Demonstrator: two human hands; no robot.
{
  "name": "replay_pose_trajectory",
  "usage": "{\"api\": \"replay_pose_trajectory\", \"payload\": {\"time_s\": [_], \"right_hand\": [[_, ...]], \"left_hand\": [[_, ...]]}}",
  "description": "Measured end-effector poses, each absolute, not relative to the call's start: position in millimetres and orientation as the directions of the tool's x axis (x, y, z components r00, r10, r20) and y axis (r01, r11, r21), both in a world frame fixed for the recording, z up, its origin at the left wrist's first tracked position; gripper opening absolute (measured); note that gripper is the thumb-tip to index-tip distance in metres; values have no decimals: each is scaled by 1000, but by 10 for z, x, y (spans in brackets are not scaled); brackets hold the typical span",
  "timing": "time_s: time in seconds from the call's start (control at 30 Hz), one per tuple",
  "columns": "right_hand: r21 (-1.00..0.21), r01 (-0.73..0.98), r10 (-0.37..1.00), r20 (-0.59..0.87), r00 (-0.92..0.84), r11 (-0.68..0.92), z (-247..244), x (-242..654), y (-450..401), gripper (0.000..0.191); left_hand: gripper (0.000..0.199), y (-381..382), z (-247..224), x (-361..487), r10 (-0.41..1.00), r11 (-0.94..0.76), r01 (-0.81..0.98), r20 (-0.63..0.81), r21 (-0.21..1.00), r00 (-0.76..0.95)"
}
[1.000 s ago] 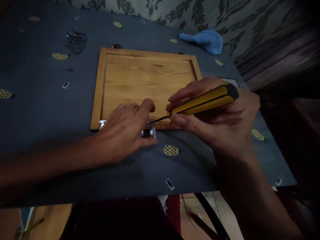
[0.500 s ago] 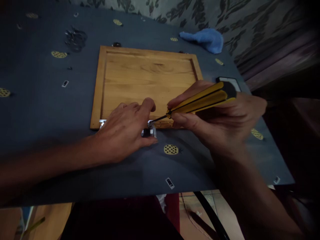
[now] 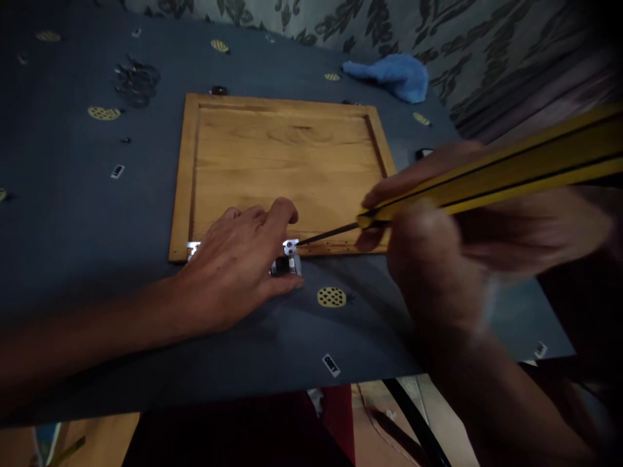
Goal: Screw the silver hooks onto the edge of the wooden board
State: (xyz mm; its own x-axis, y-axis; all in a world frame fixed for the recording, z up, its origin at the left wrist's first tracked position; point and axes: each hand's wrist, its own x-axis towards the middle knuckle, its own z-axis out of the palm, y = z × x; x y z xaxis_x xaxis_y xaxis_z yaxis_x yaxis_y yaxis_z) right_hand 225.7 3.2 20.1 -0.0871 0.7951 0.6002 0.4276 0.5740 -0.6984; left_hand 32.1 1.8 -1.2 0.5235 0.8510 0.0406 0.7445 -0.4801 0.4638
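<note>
A framed wooden panel lies flat, a metal hinge at its near edge. My left hand covers much of this hinge, thumb on the near side and fingers curled over the wood, gripping it. Another piece of shiny metal shows left of that hand. A screwdriver with a yellow and black handle is held in my right hand, which is blurred. Its shaft slants down to the left, the tip beside the hinge's metal plate; whether it touches is unclear.
Dark metal pieces lie heaped at the back left, with a small screw nearer. Beyond the panel's far edge sits a dark fitting. A blue cloth rests at the back right of the patterned table.
My right hand and the screwdriver have come up and toward the camera, to the right, with the tip off the hinge screw. My left hand stays on the hinge. The view has shifted slightly.
</note>
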Motion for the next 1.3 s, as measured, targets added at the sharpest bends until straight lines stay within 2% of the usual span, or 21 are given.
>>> {"api": "replay_pose_trajectory", "payload": {"time_s": [0.07,0.13,0.27,0.33,1.07,1.3], "right_hand": [[-732,444,814,581,8,517,233,2237,7,16],[-752,445,827,560,41,487,222,2219,15,13],[-726,401,811,579,-81,558,112,2224,91,6],[-707,398,791,606,-86,585,68,2240,121,2],[-689,333,764,607,-219,644,25,2275,138,11],[-650,337,732,605,-314,681,88,2298,125,22]], "left_hand": [[53,17,-14,318,847,-485,736,44,472,530],[53,17,-15,316,845,-490,737,46,466,533],[52,10,-21,312,845,-503,746,67,437,531],[52,5,-26,312,840,-514,740,80,433,536],[47,6,-6,329,841,-514,751,69,416,537],[47,10,-27,324,838,-519,752,67,406,542]]}}
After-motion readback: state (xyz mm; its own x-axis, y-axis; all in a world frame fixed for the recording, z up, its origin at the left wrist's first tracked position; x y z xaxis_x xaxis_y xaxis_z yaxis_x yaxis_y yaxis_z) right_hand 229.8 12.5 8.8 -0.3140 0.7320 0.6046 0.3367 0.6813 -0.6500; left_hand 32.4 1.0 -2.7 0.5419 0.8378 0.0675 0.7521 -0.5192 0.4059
